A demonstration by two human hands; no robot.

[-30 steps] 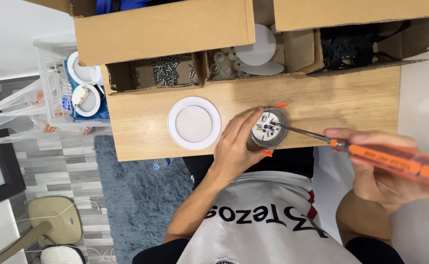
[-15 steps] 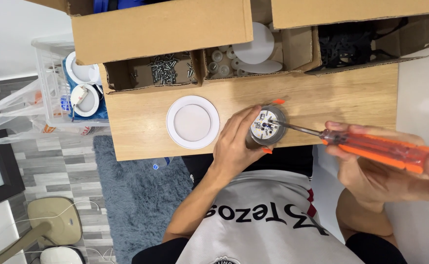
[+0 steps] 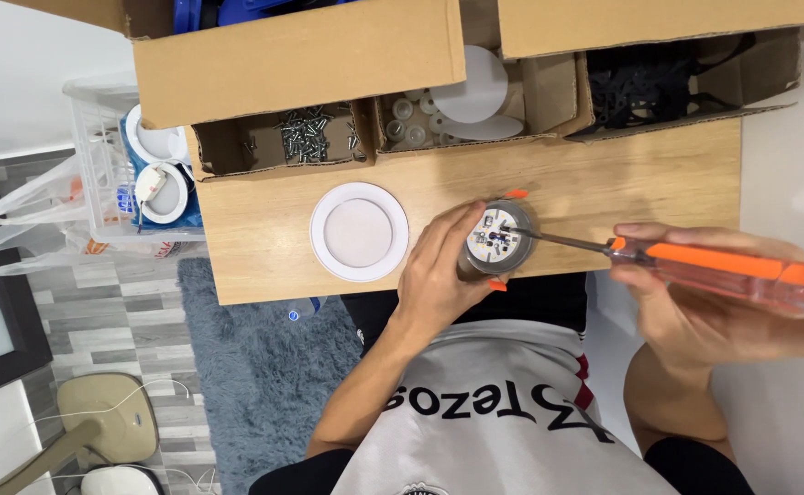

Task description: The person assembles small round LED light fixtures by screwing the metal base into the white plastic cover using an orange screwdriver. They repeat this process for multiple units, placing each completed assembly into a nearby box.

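Observation:
My left hand (image 3: 437, 273) grips a round grey lamp housing (image 3: 498, 240) with orange spring clips, held at the near edge of the wooden table (image 3: 622, 183). Its open face shows a small circuit board. My right hand (image 3: 723, 307) holds an orange-handled screwdriver (image 3: 704, 264) whose metal tip rests on that board. A white round downlight cover (image 3: 359, 231) lies flat on the table just left of my left hand.
Open cardboard boxes line the table's far side: one with screws (image 3: 306, 137), one with white discs and small parts (image 3: 462, 105), one with black pieces (image 3: 645, 82). A white basket (image 3: 136, 174) with more lamps stands at the left. A grey rug (image 3: 246, 376) lies below.
My right hand with the screwdriver has shifted slightly right and up, with the tip staying on the board. The left hand and housing have barely moved.

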